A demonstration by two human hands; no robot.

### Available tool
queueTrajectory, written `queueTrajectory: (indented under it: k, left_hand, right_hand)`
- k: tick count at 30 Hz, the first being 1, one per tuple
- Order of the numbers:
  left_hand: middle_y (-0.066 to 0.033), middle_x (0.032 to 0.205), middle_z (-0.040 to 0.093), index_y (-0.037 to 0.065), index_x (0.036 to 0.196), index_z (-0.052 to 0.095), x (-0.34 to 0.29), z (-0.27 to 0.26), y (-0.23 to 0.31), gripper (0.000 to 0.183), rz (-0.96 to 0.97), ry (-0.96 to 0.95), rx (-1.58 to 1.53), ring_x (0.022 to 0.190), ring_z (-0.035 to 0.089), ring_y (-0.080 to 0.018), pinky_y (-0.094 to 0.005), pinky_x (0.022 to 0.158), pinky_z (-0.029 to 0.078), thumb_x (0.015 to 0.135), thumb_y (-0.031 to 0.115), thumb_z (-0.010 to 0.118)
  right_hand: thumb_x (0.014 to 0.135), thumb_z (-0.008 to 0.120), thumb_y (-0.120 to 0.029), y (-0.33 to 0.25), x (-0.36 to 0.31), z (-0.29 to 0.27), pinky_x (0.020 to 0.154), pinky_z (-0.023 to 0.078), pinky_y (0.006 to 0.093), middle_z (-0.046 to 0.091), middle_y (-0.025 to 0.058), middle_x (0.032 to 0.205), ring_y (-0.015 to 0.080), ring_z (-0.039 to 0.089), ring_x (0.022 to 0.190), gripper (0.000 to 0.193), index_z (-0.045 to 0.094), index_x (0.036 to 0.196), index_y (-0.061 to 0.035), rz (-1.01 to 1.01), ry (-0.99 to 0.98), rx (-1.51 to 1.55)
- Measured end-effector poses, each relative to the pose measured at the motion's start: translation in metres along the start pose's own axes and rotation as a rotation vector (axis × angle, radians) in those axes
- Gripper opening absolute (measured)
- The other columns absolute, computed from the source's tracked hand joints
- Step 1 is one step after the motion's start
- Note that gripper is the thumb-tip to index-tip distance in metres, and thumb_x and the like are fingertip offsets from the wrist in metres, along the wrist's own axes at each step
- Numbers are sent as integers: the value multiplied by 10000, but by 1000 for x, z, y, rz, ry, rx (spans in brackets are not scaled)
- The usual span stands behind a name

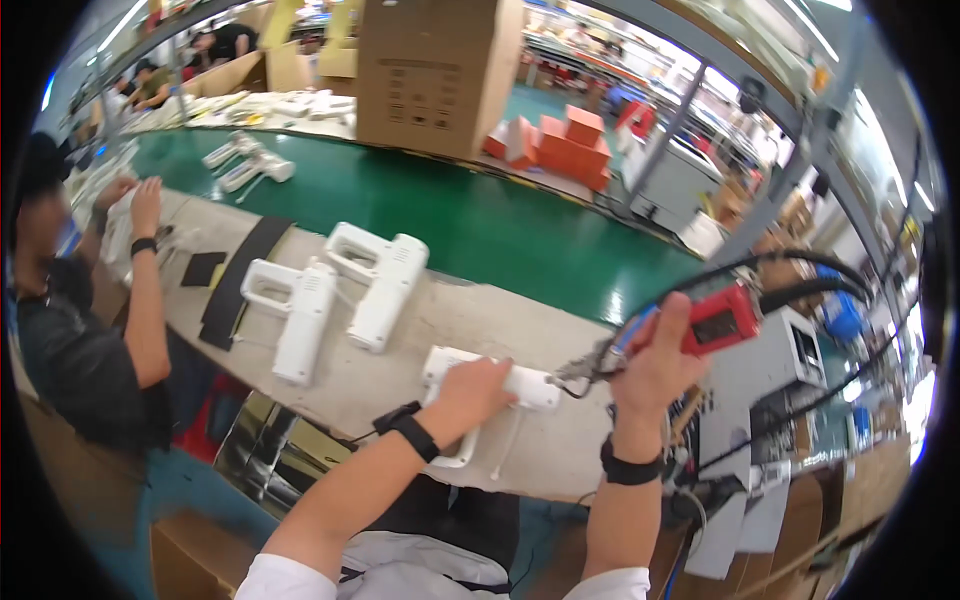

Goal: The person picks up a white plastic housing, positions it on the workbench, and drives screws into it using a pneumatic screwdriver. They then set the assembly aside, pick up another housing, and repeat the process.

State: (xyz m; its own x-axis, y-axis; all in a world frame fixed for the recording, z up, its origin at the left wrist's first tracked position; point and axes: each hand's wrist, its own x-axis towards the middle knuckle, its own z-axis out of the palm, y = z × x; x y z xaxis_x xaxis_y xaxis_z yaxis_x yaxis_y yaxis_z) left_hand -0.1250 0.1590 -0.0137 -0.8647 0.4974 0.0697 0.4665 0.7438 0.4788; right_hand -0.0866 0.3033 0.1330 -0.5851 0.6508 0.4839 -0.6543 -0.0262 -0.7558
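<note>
A white gun-shaped plastic housing (487, 385) is gripped by the left hand (470, 392) at lower centre of the frame, fingers wrapped closed over its body, the piece lying on the pale worktop (400, 340) with its handle loop hanging toward the near edge. A red and black power screwdriver (700, 322) is held in the right hand (655, 365) right of centre, the hand clenched around its grip, and its metal tip is set against the right end of the housing. Black cables (800, 275) are seen running from the tool toward the right of the frame. Dark wristbands are worn on both forearms. Two more white housings (335, 295) are laid side by side on the worktop, centre left, apart from the held one. A black strip (240, 280) is laid left of them. A green conveyor belt (480, 225) is seen across the middle, with further white parts at upper left. A large cardboard box (435, 70) is placed at top centre, and orange boxes (560, 145) just right of it. A co-worker in a dark shirt (80, 340) is seen at far left, hands on white parts
</note>
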Motion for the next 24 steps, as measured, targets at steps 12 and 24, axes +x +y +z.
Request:
queueTrajectory:
  k: [12, 24]
  left_hand:
    - [-158, 898, 672, 90, 973, 689, -14, -9, 16, 221, 125, -33, -295, 882, 621, -352, -435, 767, 491, 811, 236, 655]
    - [17, 648, 566, 9, 787, 616, -71, -56, -72, 171, -420, -67, -1169, 527, 488, -96, -236, 506, 387, 871, 154, 583]
  right_hand:
    - [898, 648, -260, -25, -27, 10, 340, 294, 223, 491, 19, 507, 96, 444, 378, 261, 525, 856, -33, 13, -124, -65]
    - [858, 696, -148, 16, -60, 22, 399, 361, 206, 528, 18, 569, 73, 480, 435, 221, 532, 892, -3, 2, -272, -20]
